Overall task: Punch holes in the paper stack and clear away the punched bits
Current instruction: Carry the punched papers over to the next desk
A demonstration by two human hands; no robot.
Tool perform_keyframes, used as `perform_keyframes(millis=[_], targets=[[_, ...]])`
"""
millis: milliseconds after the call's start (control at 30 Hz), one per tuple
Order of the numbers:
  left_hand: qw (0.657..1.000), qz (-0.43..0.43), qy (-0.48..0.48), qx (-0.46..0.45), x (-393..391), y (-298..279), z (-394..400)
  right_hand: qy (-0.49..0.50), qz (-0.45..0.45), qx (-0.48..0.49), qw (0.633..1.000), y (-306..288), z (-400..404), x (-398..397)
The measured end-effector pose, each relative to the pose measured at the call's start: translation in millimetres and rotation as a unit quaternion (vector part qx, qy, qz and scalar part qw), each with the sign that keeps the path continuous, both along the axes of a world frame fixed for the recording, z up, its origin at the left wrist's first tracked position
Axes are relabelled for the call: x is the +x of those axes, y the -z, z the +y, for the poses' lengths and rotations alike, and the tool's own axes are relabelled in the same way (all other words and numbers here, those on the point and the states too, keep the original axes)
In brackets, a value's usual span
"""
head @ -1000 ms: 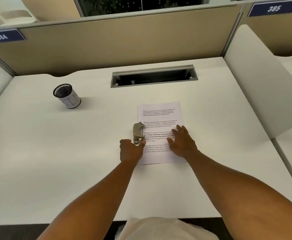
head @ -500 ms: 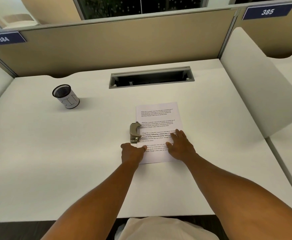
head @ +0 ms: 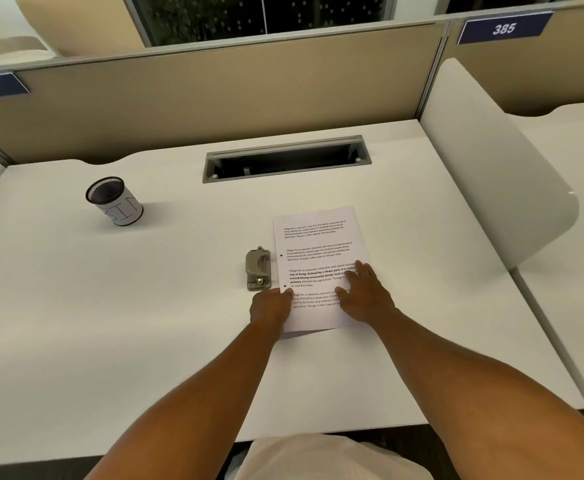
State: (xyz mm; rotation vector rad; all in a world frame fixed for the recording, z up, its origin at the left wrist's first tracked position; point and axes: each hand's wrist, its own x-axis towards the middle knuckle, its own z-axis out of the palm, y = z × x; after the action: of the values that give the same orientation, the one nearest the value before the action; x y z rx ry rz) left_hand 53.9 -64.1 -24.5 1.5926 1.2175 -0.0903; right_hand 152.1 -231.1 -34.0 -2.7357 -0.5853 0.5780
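The white printed paper stack (head: 318,237) lies on the desk (head: 145,323), with two dark punched holes along its left margin. A grey hole punch (head: 258,268) stands just left of the stack, apart from it. My left hand (head: 271,308) is curled at the stack's lower left edge, thumb on top of the sheets, pinching them. My right hand (head: 365,296) lies flat on the lower right part of the stack with its fingers spread. No punched bits are visible on the desk.
A black mesh cup labelled BIN (head: 114,201) stands at the back left. A grey cable slot (head: 287,161) is set into the desk behind the paper. A white side divider (head: 491,161) rises on the right, beige partitions behind.
My left hand has left the hole punch and moved down to the paper's lower left edge. The stack's edge has come out of the punch, which now stands alone beside it.
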Motion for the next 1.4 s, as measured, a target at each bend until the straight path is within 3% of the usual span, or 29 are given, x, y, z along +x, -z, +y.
perform_keyframes(millis=[367,600,833,1033,1267,1400], targets=[[0.991,-0.085,0.092,-0.043,22,-19,-10,0.020,0.021,0.023,0.999,-6,-11,8],[0.984,-0.115,0.138,-0.009,29,-30,-3,0.106,0.012,0.117,0.987,-19,-11,18],[0.970,-0.152,0.189,0.002,32,-42,9,0.258,0.059,0.198,0.944,-32,-7,35],[0.967,-0.178,0.181,0.011,31,-52,22,0.396,0.147,0.307,0.853,-44,-8,46],[0.969,-0.195,0.152,0.007,31,-57,32,0.409,0.131,0.413,0.803,-48,-7,49],[0.973,-0.197,0.116,0.024,32,-57,37,0.399,0.099,0.427,0.805,-53,-5,51]])
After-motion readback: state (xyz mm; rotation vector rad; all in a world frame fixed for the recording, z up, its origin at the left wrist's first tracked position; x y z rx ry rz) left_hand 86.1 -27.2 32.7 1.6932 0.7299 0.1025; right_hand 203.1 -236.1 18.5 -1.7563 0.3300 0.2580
